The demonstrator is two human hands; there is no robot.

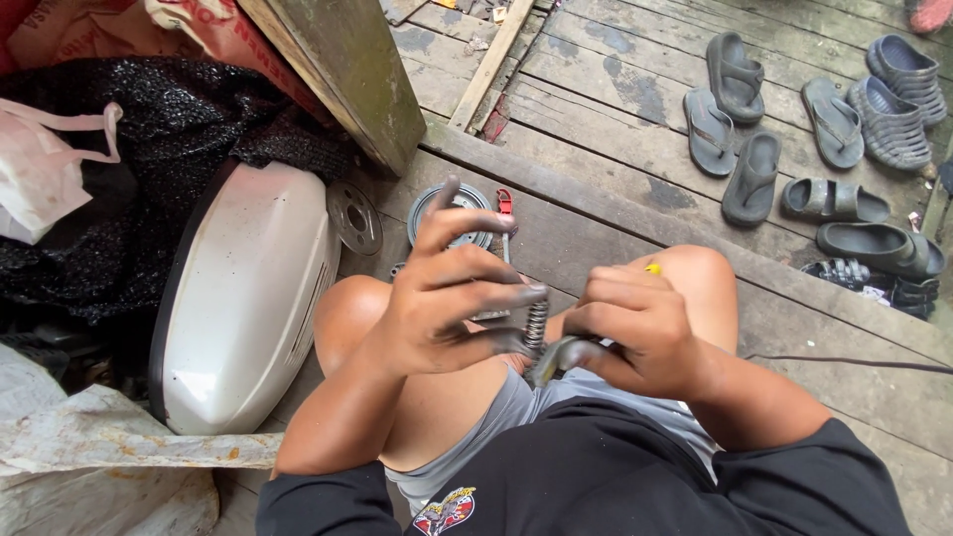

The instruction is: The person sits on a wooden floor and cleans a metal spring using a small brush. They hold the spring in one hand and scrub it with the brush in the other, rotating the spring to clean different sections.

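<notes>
Above the person's bare knees, the left hand (447, 298) pinches a small coil spring (536, 326) between thumb and one grease-darkened finger, while the other fingers (467, 223) fan apart and upward. The right hand (640, 333) is curled shut around a curved grey metal part (556, 355) whose end meets the bottom of the spring; a bit of something yellow (652, 268) peeks over its knuckles.

The spring looks light and stiff, yet oily, so it would likely slip or flick away if squeezed along its length; gripping it across the coils near one end seems safest. The metal part appears rigid and heavier, best held around its body.

On the wooden plank floor (596, 213) beyond the knees lie a round metal disc (452, 210) and a smaller disc (354, 216), beside a white scooter body panel (248, 298). Grey sandals (754, 179) sit well apart to the right.
</notes>
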